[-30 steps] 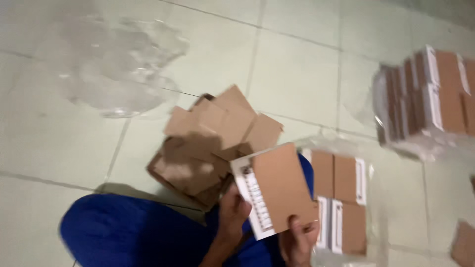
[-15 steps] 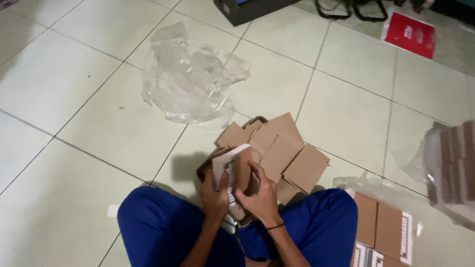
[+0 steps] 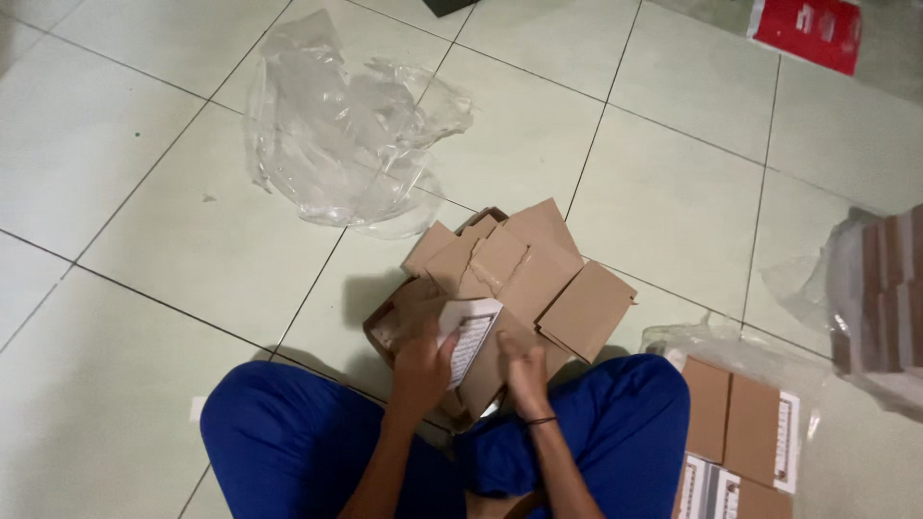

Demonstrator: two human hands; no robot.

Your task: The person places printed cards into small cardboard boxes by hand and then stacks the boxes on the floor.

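Seated cross-legged on the pale tiled floor (image 3: 144, 413), blue trousers framing the work. Left hand (image 3: 420, 370) closed round the edge of a small flat brown cardboard box with a white printed label (image 3: 468, 348), tilting it so the label faces up; right hand (image 3: 526, 370) curled against its other side, steadying it, apparently gripping the same box. Held low over the heap of loose brown cardboard boxes (image 3: 529, 279) just ahead of the knees, within easy reach. Crumpled clear plastic wrap (image 3: 336, 135) lying well beyond the heap. More labelled brown boxes in a plastic bag (image 3: 740, 432) beside the right knee, a further wrapped stack (image 3: 885, 288) at far right
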